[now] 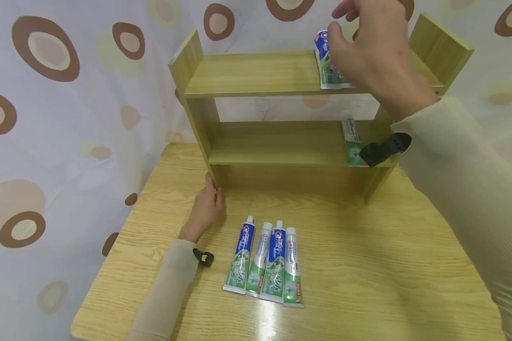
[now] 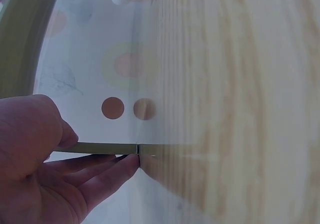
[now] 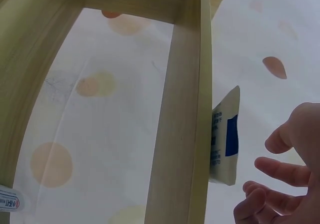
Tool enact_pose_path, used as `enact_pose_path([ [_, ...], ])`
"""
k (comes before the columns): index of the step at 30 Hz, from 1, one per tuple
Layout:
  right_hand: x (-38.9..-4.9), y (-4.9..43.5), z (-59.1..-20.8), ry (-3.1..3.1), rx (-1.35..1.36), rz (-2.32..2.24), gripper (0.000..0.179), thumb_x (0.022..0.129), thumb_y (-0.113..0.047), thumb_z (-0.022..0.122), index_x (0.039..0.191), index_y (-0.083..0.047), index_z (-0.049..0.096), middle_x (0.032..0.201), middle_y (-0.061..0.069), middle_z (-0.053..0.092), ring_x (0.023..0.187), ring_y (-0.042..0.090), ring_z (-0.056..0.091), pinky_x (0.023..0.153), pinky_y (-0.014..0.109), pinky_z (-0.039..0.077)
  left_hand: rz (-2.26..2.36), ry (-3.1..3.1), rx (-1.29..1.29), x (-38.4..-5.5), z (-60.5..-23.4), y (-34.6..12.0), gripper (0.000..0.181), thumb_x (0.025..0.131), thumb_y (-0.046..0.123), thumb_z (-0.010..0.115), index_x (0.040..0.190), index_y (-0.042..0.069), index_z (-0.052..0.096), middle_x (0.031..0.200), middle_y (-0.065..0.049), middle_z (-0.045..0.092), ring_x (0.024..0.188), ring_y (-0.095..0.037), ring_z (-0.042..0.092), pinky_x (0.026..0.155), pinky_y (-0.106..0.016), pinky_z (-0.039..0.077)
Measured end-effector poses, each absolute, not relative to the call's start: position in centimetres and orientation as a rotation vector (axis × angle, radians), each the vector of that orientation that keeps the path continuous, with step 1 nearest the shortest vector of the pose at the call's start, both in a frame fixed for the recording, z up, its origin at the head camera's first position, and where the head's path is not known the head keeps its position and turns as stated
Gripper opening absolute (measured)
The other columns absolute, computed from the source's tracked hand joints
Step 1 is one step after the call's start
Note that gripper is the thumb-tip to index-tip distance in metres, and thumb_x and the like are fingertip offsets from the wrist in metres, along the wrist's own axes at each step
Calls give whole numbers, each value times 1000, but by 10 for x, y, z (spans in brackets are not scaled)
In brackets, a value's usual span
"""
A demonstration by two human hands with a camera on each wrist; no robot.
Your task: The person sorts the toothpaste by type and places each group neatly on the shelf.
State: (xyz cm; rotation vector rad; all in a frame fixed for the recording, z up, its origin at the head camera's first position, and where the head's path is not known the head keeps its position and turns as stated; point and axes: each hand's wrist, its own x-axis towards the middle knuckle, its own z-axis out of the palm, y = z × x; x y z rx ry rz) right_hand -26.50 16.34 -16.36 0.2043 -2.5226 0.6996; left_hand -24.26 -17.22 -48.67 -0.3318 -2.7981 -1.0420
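Observation:
A wooden two-tier shelf (image 1: pixel 256 73) stands on the table. My left hand (image 1: pixel 206 206) grips the foot of its left side panel; in the left wrist view the panel's edge (image 2: pixel 107 148) lies between thumb and fingers. On the top board, toward the right, is a blue-and-green toothpaste tube (image 1: pixel 324 54), its cap end hidden. My right hand (image 1: pixel 373 49) hovers over it, fingers loosely bent and holding nothing. A gap shows between those fingers and the tube (image 3: pixel 226 139) in the right wrist view. A silver-and-green toothpaste tube (image 1: pixel 352 137) lies on the lower board's right end.
Several toothpaste tubes lie side by side on the table (image 1: pixel 367 265) before the shelf, caps toward it: blue-and-green ones (image 1: pixel 241 258) alternating with silver-and-green ones (image 1: pixel 292 270). A curtain with brown circles (image 1: pixel 89 94) hangs behind and to the left.

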Motion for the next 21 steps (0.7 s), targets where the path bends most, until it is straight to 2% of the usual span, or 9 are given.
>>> enact_pose_path([
  [3,-259,165,-167,-2503,224,688,49,110,-35,47,149,-10,64,152,14,59,98,7,40,103,29,44,-1040,-2804,-330,-243,-487,-173,59,115,7,43,167,-4,17,152,-40,57,137,-52,64,111,-59,57],
  [6,-252,168,-171,-2465,262,692,47,110,-34,49,144,-7,67,147,16,61,94,4,39,94,25,41,-1037,-2809,-332,-243,-487,-174,59,116,9,42,167,-5,16,153,-40,56,138,-52,63,112,-60,57],
  [14,-230,177,-180,-2397,292,719,43,108,-31,55,139,-5,70,139,17,63,92,1,39,88,20,35,-1053,-2793,-339,-243,-487,-175,59,115,9,40,167,-4,16,155,-40,54,140,-53,61,115,-62,54],
  [16,-225,179,-183,-2386,309,718,42,108,-30,55,138,-4,70,136,17,63,91,1,40,86,19,34,-1043,-2784,-338,-244,-489,-176,58,115,9,41,166,-4,18,155,-39,54,141,-52,61,114,-66,52],
  [21,-214,185,-192,-2361,343,770,38,106,-25,57,133,-3,73,127,18,69,86,-6,42,81,19,33,-1052,-2782,-332,-243,-490,-179,57,114,8,42,165,-5,20,154,-40,55,141,-53,60,115,-66,51],
])
